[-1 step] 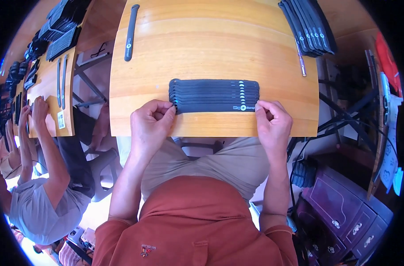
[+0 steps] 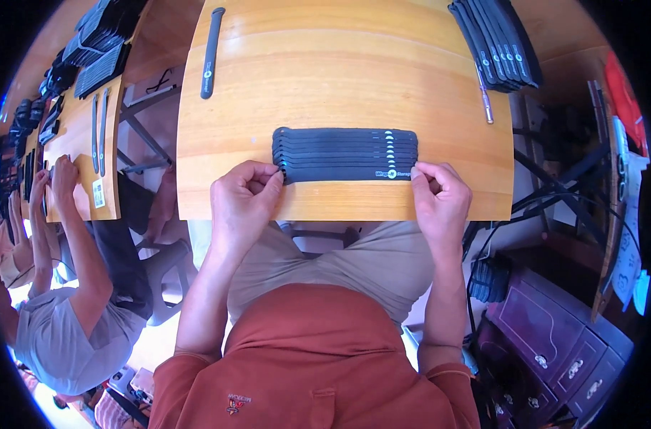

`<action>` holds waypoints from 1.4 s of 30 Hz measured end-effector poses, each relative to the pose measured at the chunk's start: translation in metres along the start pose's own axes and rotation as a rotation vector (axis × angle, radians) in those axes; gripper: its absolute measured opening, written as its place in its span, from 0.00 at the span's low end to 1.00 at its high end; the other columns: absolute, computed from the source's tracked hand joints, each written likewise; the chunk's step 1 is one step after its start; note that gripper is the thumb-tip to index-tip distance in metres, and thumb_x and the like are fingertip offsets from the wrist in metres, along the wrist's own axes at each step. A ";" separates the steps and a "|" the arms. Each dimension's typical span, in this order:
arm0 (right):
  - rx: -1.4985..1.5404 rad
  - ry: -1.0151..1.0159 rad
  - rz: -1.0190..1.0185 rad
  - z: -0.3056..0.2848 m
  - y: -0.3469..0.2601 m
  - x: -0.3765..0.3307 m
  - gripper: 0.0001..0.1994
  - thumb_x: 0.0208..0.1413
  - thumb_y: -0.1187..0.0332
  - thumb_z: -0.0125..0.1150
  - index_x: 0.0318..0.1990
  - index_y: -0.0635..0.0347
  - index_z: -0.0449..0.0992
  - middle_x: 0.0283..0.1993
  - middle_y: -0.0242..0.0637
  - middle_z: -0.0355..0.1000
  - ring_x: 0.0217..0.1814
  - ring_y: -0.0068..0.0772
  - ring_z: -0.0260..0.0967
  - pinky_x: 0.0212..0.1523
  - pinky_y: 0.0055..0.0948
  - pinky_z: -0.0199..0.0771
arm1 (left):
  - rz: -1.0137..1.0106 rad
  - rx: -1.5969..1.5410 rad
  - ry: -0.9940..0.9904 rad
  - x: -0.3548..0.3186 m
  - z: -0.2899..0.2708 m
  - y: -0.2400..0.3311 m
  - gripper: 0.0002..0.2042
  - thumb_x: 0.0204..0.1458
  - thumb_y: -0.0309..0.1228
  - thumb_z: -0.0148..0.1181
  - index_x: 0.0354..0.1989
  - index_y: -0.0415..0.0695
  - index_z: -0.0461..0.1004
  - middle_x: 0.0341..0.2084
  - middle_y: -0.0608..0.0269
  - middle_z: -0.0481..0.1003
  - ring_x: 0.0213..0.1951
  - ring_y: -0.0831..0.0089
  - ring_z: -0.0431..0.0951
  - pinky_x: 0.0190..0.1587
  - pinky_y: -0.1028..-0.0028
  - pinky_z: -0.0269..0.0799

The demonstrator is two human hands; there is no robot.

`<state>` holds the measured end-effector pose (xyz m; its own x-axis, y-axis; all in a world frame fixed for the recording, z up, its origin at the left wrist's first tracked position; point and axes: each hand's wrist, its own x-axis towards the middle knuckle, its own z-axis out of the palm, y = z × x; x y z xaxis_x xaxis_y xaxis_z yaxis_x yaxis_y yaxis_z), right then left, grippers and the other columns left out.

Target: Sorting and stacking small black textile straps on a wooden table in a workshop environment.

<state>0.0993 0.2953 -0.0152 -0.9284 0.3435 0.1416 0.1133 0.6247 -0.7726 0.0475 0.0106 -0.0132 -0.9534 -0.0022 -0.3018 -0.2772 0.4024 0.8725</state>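
Several black fabric straps (image 2: 332,154) lie overlapped in a stepped row near the front edge of the wooden table (image 2: 339,86). Each shows a pale print toward its right end, and the nearest one is seen whole. My left hand (image 2: 247,196) pinches the left end of that nearest strap between thumb and index finger. At its right end, my right hand (image 2: 440,193) does the same, with the other fingers curled in. Both forearms reach up from below.
One loose strap (image 2: 211,53) lies at the table's far left. A stack of straps (image 2: 493,43) sits at the far right, beside a pen (image 2: 485,96). Another person's hand (image 2: 64,179) is at a table on the left. A dark drawer cabinet (image 2: 547,329) stands at lower right.
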 end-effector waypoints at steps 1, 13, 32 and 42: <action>0.014 -0.005 0.029 -0.001 -0.001 0.000 0.03 0.57 0.79 0.67 0.38 0.70 0.82 0.31 0.43 0.77 0.26 0.33 0.74 0.30 0.30 0.73 | 0.017 0.020 0.006 0.000 0.000 0.000 0.06 0.57 0.24 0.68 0.38 0.32 0.82 0.21 0.66 0.80 0.23 0.84 0.75 0.28 0.79 0.72; 0.058 -0.092 -0.022 -0.012 0.009 0.006 0.04 0.59 0.81 0.66 0.40 0.72 0.82 0.31 0.32 0.74 0.24 0.15 0.61 0.26 0.21 0.61 | 0.125 0.096 0.024 0.001 0.000 0.003 0.07 0.56 0.23 0.68 0.39 0.33 0.81 0.25 0.59 0.82 0.26 0.78 0.80 0.32 0.76 0.76; -0.451 -0.115 -0.317 -0.013 -0.007 -0.009 0.13 0.56 0.77 0.64 0.48 0.62 0.84 0.43 0.41 0.75 0.40 0.47 0.79 0.39 0.43 0.78 | 0.142 0.158 0.022 0.000 -0.003 0.007 0.07 0.56 0.26 0.68 0.37 0.34 0.82 0.21 0.58 0.81 0.23 0.76 0.80 0.31 0.73 0.75; -0.550 -0.115 -0.366 -0.016 -0.008 -0.011 0.15 0.55 0.77 0.64 0.51 0.61 0.84 0.45 0.37 0.74 0.43 0.43 0.79 0.38 0.43 0.79 | 0.145 0.167 0.023 -0.001 -0.003 0.006 0.07 0.56 0.27 0.68 0.36 0.35 0.83 0.20 0.56 0.81 0.24 0.73 0.82 0.31 0.72 0.76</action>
<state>0.1148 0.2978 -0.0010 -0.9696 -0.0170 0.2440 -0.0810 0.9636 -0.2548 0.0464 0.0098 -0.0066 -0.9848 0.0461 -0.1673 -0.1154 0.5458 0.8299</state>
